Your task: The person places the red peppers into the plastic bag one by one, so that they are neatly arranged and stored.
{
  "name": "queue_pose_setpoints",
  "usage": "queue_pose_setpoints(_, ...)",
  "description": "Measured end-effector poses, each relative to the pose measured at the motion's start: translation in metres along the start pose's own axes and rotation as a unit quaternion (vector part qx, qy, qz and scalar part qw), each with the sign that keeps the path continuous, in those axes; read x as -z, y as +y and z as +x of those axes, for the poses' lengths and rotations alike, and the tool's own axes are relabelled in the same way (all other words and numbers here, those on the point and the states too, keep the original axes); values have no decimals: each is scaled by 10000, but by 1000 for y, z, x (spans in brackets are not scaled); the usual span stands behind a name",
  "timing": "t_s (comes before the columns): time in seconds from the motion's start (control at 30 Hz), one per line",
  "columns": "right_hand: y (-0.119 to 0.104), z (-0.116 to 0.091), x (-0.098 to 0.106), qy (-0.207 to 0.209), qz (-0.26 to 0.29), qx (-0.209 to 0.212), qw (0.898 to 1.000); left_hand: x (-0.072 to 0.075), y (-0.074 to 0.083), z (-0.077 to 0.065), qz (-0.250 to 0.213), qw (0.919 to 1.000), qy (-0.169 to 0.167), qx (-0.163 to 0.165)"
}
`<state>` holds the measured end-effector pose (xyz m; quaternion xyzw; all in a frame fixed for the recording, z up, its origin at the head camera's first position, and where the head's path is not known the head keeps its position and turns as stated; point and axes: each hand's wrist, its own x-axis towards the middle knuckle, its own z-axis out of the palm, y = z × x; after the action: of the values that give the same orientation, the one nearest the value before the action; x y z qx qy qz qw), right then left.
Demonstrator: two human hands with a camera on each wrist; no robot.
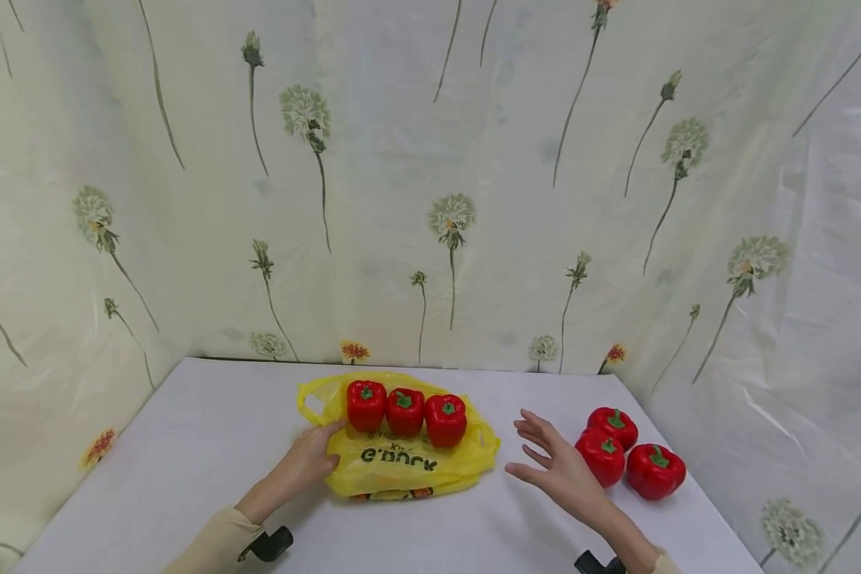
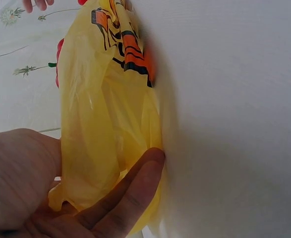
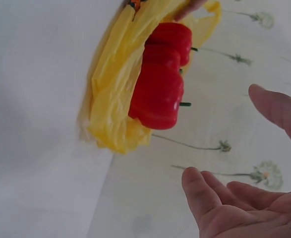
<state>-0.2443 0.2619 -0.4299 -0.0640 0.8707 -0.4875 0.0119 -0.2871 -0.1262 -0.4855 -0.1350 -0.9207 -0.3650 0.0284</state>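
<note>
A yellow plastic bag (image 1: pixel 402 466) lies flat on the white table (image 1: pixel 186 446), with three red bell peppers (image 1: pixel 405 411) standing in a row on its far part. My left hand (image 1: pixel 314 456) rests on the bag's left edge; in the left wrist view its fingers (image 2: pixel 128 196) lie straight against the yellow plastic bag (image 2: pixel 105 124). My right hand (image 1: pixel 554 462) hovers open, fingers spread, just right of the bag and holds nothing. Three more red peppers (image 1: pixel 620 456) sit in a cluster right of that hand. The right wrist view shows the right hand (image 3: pixel 244 198) apart from the peppers (image 3: pixel 160 84) on the bag.
A floral curtain (image 1: pixel 430 183) with dandelion print closes off the back and both sides of the table. The table's right edge (image 1: pixel 696 486) runs close past the loose peppers.
</note>
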Motion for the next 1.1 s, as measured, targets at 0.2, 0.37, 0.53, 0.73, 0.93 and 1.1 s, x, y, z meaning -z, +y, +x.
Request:
queue_pose_setpoints(0.2,13,-8,11,127,21,-34,9999,1,1,0,24,10000,26,-55)
queue_pose_setpoints(0.37,15,-13,20,257,-40,53,9996,1,1,0,51,10000,42,-17)
queue_pose_setpoints(0.53,15,-16,31,392,-116,-9,9992,0,-1,0,167,9998,82,-84)
queue_pose_setpoints(0.73,17,-17,47,500,-318,-44,9982,0,0,-1,185,9998,44,-56)
queue_pose_setpoints(0.93,24,-22,67,718,-235,58,9971,1,1,-1,132,9999,28,-30)
queue_pose_setpoints(1.1,28,-24,85,943,-65,-23,9955,2,1,-2,86,9999,39,-83)
